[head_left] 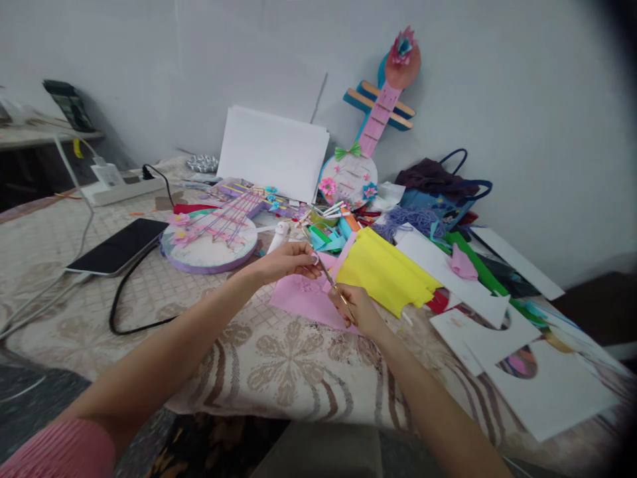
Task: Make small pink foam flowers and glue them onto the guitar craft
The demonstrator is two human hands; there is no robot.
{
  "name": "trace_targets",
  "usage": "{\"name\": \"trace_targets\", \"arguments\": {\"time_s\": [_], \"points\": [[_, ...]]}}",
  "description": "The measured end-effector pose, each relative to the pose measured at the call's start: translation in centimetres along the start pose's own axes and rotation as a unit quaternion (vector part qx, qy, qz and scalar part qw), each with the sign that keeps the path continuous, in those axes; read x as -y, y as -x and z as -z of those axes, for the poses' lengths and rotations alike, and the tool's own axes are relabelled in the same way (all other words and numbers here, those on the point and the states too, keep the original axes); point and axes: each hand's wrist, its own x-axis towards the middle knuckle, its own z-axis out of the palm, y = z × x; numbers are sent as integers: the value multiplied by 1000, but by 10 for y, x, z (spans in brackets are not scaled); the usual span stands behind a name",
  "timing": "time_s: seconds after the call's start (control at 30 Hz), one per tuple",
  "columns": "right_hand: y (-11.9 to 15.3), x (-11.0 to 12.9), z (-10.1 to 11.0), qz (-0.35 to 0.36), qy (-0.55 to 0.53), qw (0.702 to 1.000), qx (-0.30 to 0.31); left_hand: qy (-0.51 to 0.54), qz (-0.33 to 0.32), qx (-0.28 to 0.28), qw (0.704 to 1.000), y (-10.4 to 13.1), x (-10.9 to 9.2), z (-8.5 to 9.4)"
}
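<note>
Gold-toned scissors [332, 282] are grasped at their handles in the right hand [359, 307], with the blades slanting up and away toward the left hand [297, 259]. The left fingertips pinch a small pale piece [315, 259] beside the blade tips, held above the table; whether the blades touch it or stand parted is too small to tell. For a clean trim, the judgement is that the right hand should hold its angle while the left turns the piece into the blades, the pinching fingers set back from the cutting line and the snips short. Directly beneath lies a pink sheet [288, 300] bearing pink scraps [309, 285]; working over it should catch the offcuts and make them easy to gather. To the right, a yellow sheet [383, 269] overlaps the pink area, near enough that the right wrist had best clear its edge. To the left rests a round, stringed craft model [209, 242], well apart from the blades, on the patterned tablecloth [291, 365].
</note>
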Motion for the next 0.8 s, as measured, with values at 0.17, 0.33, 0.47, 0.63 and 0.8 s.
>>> {"name": "trace_targets", "arguments": {"time_s": [0.17, 0.33, 0.47, 0.63, 0.8], "points": [[2, -3, -1, -28, -55, 998, 30, 1, -2, 1, 1000, 1, -1, -1], [7, 4, 1, -40, -87, 993, 68, 7, 9, 18, 1000, 1, -1, -2], [7, 10, 5, -25, -56, 995, 74, 6, 18, 14, 1000, 2, -1, -3], [5, 10, 7, -42, -67, 995, 68, 8, 16, 17, 1000, 1, -2, -3], [4, 8, 7, -44, -66, 995, 67, 14, 20, 24, 999, 2, -2, -2]]}}
